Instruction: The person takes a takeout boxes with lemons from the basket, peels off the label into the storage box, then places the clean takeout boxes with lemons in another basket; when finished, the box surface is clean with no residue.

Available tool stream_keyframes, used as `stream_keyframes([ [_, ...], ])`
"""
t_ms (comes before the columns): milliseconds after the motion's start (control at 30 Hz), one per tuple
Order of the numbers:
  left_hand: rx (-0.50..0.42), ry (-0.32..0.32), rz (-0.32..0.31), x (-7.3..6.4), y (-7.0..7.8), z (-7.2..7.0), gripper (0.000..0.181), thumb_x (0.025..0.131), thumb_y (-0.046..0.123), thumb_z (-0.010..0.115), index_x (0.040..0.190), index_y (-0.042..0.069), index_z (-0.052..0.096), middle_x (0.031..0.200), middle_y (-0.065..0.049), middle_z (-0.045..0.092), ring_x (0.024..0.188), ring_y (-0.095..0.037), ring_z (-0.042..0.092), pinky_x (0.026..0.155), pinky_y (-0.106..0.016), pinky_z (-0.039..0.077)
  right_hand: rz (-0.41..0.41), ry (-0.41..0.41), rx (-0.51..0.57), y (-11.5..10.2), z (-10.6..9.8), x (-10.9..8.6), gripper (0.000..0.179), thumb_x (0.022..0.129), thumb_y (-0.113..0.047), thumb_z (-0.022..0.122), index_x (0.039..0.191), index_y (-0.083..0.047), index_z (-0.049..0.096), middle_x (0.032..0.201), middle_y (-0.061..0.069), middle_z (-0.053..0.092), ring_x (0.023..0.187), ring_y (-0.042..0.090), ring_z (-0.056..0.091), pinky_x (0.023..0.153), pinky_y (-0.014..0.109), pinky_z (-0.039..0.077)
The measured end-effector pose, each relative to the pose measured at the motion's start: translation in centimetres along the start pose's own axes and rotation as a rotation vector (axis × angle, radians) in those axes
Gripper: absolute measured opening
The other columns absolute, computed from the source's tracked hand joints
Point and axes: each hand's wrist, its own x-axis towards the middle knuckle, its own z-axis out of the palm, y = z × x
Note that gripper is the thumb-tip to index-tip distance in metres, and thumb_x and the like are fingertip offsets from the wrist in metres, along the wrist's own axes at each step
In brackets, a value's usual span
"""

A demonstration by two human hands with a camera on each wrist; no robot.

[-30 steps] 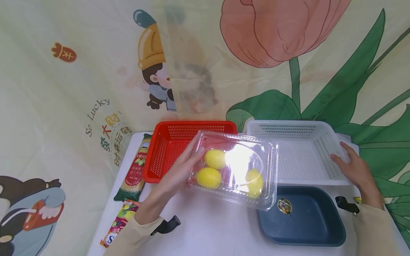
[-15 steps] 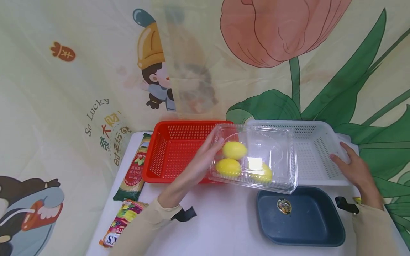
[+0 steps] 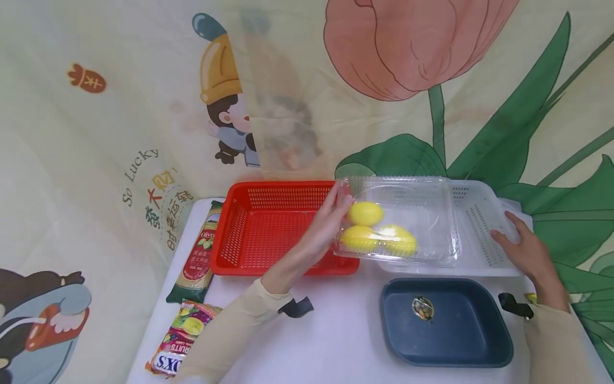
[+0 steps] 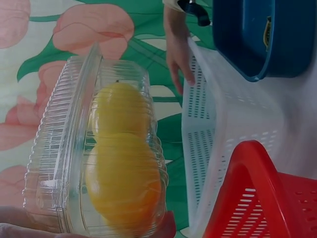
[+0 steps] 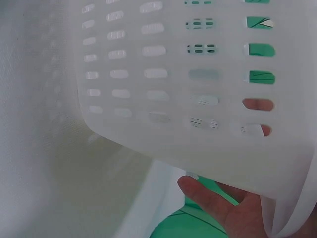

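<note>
My left hand (image 3: 323, 226) grips the left end of a clear plastic clamshell box (image 3: 431, 224). Three lemons (image 3: 366, 213) lie inside it, bunched toward the left and near side. The box is tilted and hangs above the white basket (image 3: 479, 234), covering much of it in the head view. In the left wrist view, the box (image 4: 54, 148) stands on edge with lemons (image 4: 121, 178) behind its ribbed wall. At the basket's right end, my right hand (image 3: 525, 250) holds the rim; in the right wrist view, fingertips show through the wall's slots.
A red basket (image 3: 223, 240) stands left of the white one. In front on the right lies a dark blue tub (image 3: 446, 357) with a round sticker. A pasta-like packet (image 3: 199, 256) and a candy bag (image 3: 179, 336) lie along the table's left edge. A printed curtain hangs behind.
The left hand has carried the box right and away from me, from in front of both baskets to over the white one. Its lemons have slid together. The right hand stays put.
</note>
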Motion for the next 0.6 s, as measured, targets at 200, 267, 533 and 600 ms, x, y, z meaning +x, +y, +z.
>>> stream_keyframes([
  [200, -0.038, 0.006, -0.007, 1.3, 0.0, 1.4, 0.069, 0.101, 0.052, 0.053, 0.159, 0.051, 0.016, 0.169, 0.010, 0.021, 0.149, -0.029, 0.036, 0.120, -0.065, 0.028, -0.011, 0.005, -0.014, 0.0, -0.1, 0.1, 0.080, 0.105, -0.044, 0.047, 0.162, -0.004, 0.007, 0.143, 0.052, 0.030, 0.100, 0.060, 0.054, 0.059, 0.030, 0.043],
  [267, -0.039, 0.015, -0.007, 1.6, -0.1, 1.9, 0.068, 0.101, 0.054, 0.053, 0.158, 0.052, 0.015, 0.168, 0.007, 0.025, 0.145, -0.028, 0.041, 0.117, -0.060, 0.037, -0.002, -0.001, -0.014, 0.0, -0.1, 0.1, 0.080, 0.105, -0.045, 0.046, 0.162, -0.005, 0.006, 0.145, 0.052, 0.028, 0.102, 0.061, 0.052, 0.060, 0.036, 0.046],
  [533, -0.036, 0.036, 0.012, 2.8, -0.5, 4.4, 0.067, 0.103, 0.050, 0.051, 0.159, 0.052, 0.014, 0.164, 0.005, 0.033, 0.117, -0.022, 0.055, 0.083, -0.037, 0.054, 0.012, -0.010, 0.001, -0.2, 0.0, -0.1, 0.081, 0.105, -0.045, 0.044, 0.162, -0.007, 0.003, 0.148, 0.051, 0.024, 0.106, 0.063, 0.047, 0.068, 0.058, 0.050],
  [600, -0.052, 0.041, 0.017, 3.2, -0.8, 5.2, 0.067, 0.103, 0.048, 0.051, 0.159, 0.049, 0.014, 0.166, 0.007, 0.029, 0.135, -0.020, 0.047, 0.105, -0.045, 0.048, 0.011, -0.009, 0.002, -0.3, 0.0, -0.1, 0.080, 0.106, -0.045, 0.044, 0.162, -0.007, 0.003, 0.148, 0.051, 0.023, 0.108, 0.064, 0.045, 0.070, 0.063, 0.049],
])
